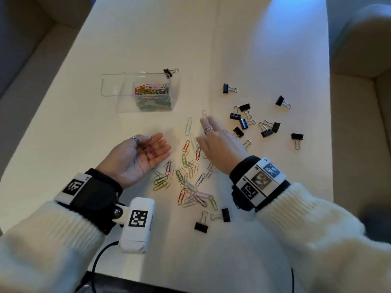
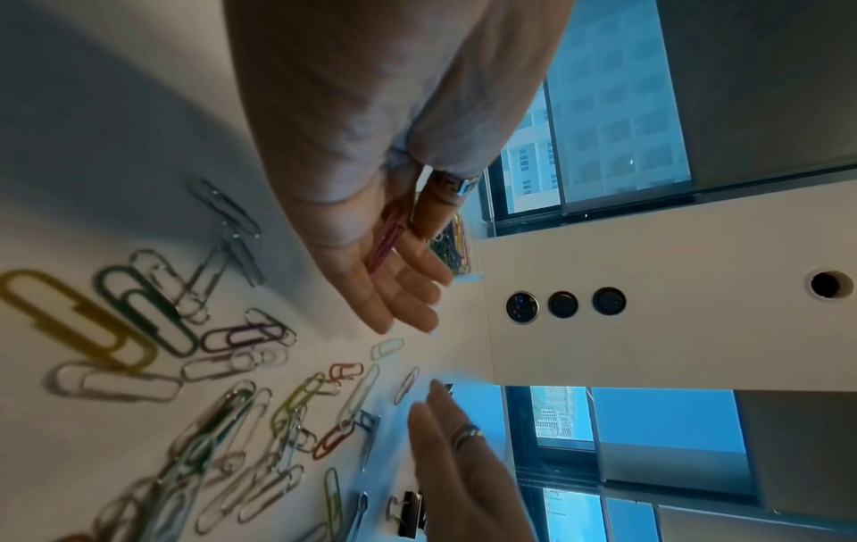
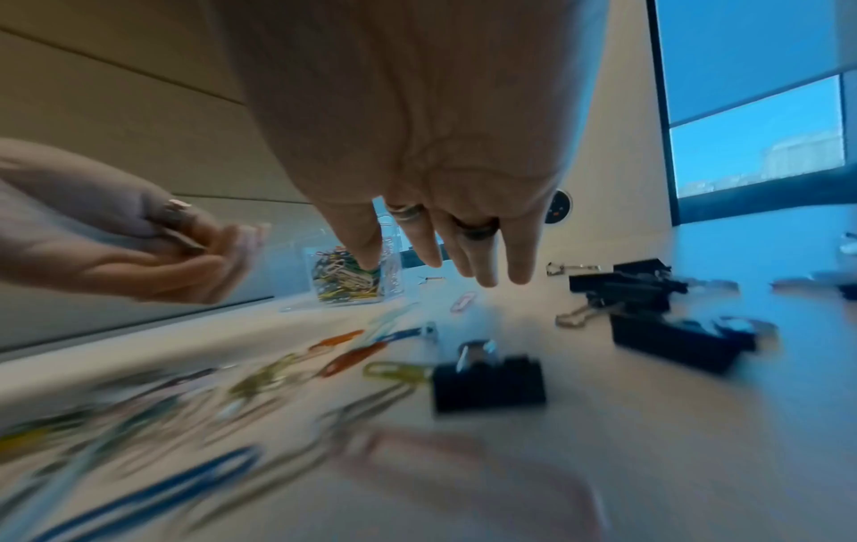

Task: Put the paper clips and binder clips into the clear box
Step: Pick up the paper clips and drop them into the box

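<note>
The clear box (image 1: pixel 171 96) stands open at the table's middle left, part filled with coloured paper clips (image 1: pixel 151 89), and a black binder clip (image 1: pixel 168 72) is clipped on its far rim. My left hand (image 1: pixel 160 144) lies palm up with relaxed fingers, and a few reddish paper clips (image 2: pixel 385 242) rest across them. My right hand (image 1: pixel 206 132) hovers palm down with straight fingers, holding nothing, over the far end of the loose paper clip pile (image 1: pixel 186 176). Several black binder clips (image 1: pixel 245 119) lie scattered just right of that hand.
The box's lid (image 1: pixel 112 85) hangs open to the left. Two more binder clips (image 1: pixel 201 225) lie near the front of the white table (image 1: pixel 148 39). A single pink paper clip (image 1: pixel 204 114) lies beyond my right fingertips. Sofas flank the table.
</note>
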{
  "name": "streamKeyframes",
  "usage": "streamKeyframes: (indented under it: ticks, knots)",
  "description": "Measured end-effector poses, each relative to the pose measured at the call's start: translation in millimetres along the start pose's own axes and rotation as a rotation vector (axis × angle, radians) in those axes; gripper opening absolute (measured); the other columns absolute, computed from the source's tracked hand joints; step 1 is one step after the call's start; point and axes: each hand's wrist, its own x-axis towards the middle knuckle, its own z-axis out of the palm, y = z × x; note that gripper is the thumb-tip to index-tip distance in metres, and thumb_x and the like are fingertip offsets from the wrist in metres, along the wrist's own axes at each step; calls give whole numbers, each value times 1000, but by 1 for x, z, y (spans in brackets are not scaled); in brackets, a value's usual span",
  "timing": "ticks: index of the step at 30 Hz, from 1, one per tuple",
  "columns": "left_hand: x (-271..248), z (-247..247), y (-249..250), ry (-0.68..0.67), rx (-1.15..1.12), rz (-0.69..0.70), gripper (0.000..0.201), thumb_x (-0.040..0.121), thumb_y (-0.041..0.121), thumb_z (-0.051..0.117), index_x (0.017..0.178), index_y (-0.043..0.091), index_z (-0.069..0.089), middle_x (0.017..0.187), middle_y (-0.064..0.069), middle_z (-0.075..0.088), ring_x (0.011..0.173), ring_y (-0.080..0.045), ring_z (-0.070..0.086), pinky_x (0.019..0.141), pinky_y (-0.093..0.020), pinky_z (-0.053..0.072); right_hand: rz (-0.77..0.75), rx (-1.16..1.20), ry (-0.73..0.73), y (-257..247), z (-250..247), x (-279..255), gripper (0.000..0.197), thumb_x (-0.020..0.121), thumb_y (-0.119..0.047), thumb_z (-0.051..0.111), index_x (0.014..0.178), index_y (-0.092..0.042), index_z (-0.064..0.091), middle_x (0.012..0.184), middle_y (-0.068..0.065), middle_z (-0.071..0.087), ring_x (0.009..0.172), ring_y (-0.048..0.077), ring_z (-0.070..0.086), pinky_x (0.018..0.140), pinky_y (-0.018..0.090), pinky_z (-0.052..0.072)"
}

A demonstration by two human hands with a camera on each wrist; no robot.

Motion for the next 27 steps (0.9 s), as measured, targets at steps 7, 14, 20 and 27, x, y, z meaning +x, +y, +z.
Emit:
streamKeyframes:
  ticks: [7, 14, 20, 27]
  knots:
    - [-1, -12, -2, 12, -11, -10, 52, 93, 11, 33, 61, 3, 72, 61, -8, 68, 59, -19, 69, 64, -31, 58, 33, 266, -235, -11, -7, 33, 59, 99, -35, 30, 145, -3, 12, 155, 14, -5, 143, 30, -2, 115, 38, 6]
    - [-3, -18, 4, 27, -15, 5, 50, 93, 10, 34, 61, 2, 71, 61, -8, 68, 59, -19, 69, 62, -30, 58, -156, 146, -111, -7, 14, -9, 64, 92, -51, 38, 145, -18, 25, 155, 2, 14, 141, 20, 16, 113, 36, 19]
    - [-4, -18, 2, 46, -13, 5, 40, 94, 10, 33, 74, 1, 67, 61, -8, 67, 58, -19, 69, 62, -30, 58, -76, 148, -148, -22, 15, -10, 83, 63, -67, 64, 134, -36, 35, 131, -5, 26, 119, 19, 25, 94, 42, 30]
    - [-5, -20, -1, 31, -19, 10, 37, 94, 10, 34, 77, 1, 65, 63, -9, 68, 60, -19, 69, 64, -30, 58, -41, 326, -128, -32, 33, -28, 56, 68, -35, 76, 116, -27, 50, 122, -1, 35, 112, 20, 29, 96, 36, 36]
